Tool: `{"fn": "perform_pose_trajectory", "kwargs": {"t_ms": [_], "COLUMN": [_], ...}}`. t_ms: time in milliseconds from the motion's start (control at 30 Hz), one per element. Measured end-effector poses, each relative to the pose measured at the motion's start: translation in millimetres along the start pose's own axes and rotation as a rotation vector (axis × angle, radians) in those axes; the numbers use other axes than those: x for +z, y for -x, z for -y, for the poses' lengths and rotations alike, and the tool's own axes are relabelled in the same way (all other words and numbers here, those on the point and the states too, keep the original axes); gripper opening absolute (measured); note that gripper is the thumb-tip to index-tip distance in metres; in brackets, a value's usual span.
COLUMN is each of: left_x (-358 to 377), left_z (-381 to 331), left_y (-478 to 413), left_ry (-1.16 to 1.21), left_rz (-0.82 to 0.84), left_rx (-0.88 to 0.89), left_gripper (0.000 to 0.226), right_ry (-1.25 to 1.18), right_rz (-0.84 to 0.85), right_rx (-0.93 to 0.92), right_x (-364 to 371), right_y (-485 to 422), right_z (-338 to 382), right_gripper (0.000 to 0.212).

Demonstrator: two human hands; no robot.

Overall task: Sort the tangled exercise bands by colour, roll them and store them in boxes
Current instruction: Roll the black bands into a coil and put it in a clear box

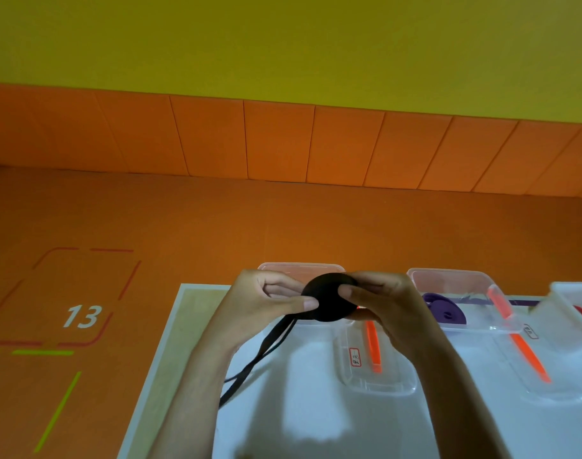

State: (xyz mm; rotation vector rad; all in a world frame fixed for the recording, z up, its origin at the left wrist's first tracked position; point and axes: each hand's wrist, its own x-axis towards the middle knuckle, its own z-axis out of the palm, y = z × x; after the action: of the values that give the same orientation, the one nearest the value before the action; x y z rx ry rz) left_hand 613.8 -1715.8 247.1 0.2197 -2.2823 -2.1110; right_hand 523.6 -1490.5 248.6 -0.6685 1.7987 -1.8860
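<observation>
**Holding a black roll between two hands**

Both hands meet above the white table [283, 409] and pinch a black band [329, 299] that is wound into a fat disc. The left hand [266, 303] grips the disc's left edge, with the thumb laid across its face and the fingers curled behind. The right hand [382, 303] clamps the right edge, thumb pressed on the front. The band's unrolled tail hangs from the bottom of the disc and runs down and left past the left wrist towards the table's edge.

Just behind the hands stands a clear box [301, 269], mostly hidden; its contents cannot be made out. To its right, a second box [455, 279] holds a rolled purple band [443, 313]. Two clear lids with orange strips lie on the table, the near lid [379, 376] below the right hand and the far lid [541, 369] further right. A white container [574, 293] at the far right shows something red inside. The orange floor [183, 226] carries a painted "13".
</observation>
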Motion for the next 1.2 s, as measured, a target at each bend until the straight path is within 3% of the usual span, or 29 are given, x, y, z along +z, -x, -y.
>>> {"fn": "perform_pose_trajectory", "kwargs": {"t_ms": [133, 200, 267, 333, 433, 700, 900, 1067, 1133, 1200], "left_x": [-2, -5, -8, -7, 0, -12, -5, -4, -7, -7], "left_z": [-1, -2, -1, 0, -1, 2, 9, 3, 2, 3], "left_y": [-1, -1, 1, 3, 3, -1, -2, -2, -1, -1], "left_ry": [0.005, -0.071, -0.170, -0.269, -0.358, -0.182, -0.289, -0.069, -0.036, -0.086], "left_rz": [-0.048, -0.060, -0.053, -0.042, -0.033, 0.078, 0.032, 0.005, 0.006, -0.009], "left_rx": [0.051, 0.103, 0.127, 0.132, 0.151, 0.060, 0.069, 0.130, 0.136, 0.142], "left_gripper": [0.021, 0.019, 0.017, 0.017, 0.017, 0.017, 0.015, 0.023, 0.026, 0.024], "right_ry": [-0.169, -0.154, 0.062, 0.295, 0.435, 0.064, 0.497, 0.104, -0.018, 0.023], "right_rz": [0.016, 0.035, 0.060, 0.117, 0.112, 0.019, 0.055, -0.040, -0.052, 0.002], "right_rx": [0.058, 0.081, 0.056, 0.040, -0.012, -0.015, -0.099, -0.071, -0.061, -0.059], "right_x": [6, 6, 3, 0, -4, -1, 4, 4, 5, 5], "right_y": [-2, -1, 1, 1, 0, 3, 1, 1, 1, 2], "right_z": [-8, -9, -3, 2, 2, -7, -10, -13, -18, -20], "right_gripper": [0.055, 0.044, 0.024, 0.024, 0.023, 0.018, 0.031, 0.009, 0.025, 0.026]}}
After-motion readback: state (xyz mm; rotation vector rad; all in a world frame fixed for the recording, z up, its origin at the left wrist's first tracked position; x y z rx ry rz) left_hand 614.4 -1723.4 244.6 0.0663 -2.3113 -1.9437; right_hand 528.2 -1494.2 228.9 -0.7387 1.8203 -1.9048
